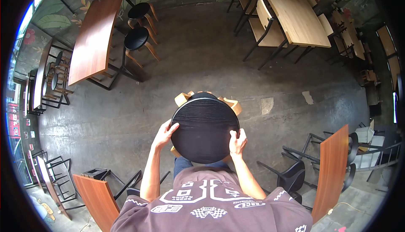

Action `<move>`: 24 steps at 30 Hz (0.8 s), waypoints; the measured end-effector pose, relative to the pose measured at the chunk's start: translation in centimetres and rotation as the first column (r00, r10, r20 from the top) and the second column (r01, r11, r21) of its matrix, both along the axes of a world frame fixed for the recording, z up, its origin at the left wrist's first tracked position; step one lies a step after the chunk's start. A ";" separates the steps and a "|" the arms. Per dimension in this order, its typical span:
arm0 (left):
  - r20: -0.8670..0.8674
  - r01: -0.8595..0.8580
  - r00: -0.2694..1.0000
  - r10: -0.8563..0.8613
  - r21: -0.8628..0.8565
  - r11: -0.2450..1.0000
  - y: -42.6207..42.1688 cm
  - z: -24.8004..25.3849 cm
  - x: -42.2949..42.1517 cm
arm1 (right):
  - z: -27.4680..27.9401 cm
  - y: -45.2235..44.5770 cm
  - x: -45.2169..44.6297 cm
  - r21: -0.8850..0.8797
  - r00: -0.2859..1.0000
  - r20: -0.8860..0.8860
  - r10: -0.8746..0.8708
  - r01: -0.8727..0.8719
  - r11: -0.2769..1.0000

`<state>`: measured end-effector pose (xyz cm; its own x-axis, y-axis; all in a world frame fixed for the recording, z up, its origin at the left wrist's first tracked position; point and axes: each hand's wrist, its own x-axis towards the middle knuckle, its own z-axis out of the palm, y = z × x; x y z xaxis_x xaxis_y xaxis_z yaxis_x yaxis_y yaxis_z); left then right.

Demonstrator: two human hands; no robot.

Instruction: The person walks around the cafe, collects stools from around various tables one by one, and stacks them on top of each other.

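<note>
A round stool with a black seat (205, 131) is held in front of my body, its top facing me. My left hand (164, 134) grips the seat's left edge, thumb on top and fingers hidden beneath. On the opposite edge, my right hand (238, 142) is closed with its thumb over the rim. Bent light-wood legs (230, 104) stick out past the far side. Another black curved edge (203, 94) shows behind the seat; whether it belongs to a second stacked stool I cannot tell.
A reddish wooden table (95, 38) stands far left, with black-topped stools (136, 38) along its right side. Far right is a pale wooden table (295, 14) with chairs (263, 23). Nearer, tables flank me at left (98, 198) and right (331, 168), beside a black chair (291, 176).
</note>
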<state>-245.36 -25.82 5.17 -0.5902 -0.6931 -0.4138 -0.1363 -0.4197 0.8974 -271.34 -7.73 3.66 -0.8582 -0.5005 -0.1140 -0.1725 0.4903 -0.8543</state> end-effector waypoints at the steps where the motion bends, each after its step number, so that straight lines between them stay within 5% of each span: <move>1: -0.003 0.007 1.000 -0.007 0.001 1.000 -0.3 0.2 -0.3 | 0.0 0.2 0.3 0.020 1.000 0.018 -0.006 0.006 1.000; 15: 0.184 0.166 0.972 -0.145 -0.104 0.981 -0.8 -6.2 -0.3 | -8.7 3.8 1.7 0.068 0.979 0.201 -0.039 0.025 0.997; 18: 0.317 0.256 0.929 -0.193 -0.170 0.952 0.7 -4.0 -0.3 | -8.8 5.0 2.4 -0.019 0.980 0.166 -0.109 0.114 0.993; 24: 0.241 0.164 0.961 -0.134 -0.109 0.980 1.7 -3.3 0.2 | -5.2 5.6 3.2 0.033 0.976 0.177 -0.125 0.121 0.992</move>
<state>-245.16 -24.09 1.91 -0.5897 -0.6601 -0.4653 -0.3984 -0.2634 0.8786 -268.14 -2.12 -1.50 -0.8779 -0.3879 -0.2807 0.0446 0.5175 -0.8545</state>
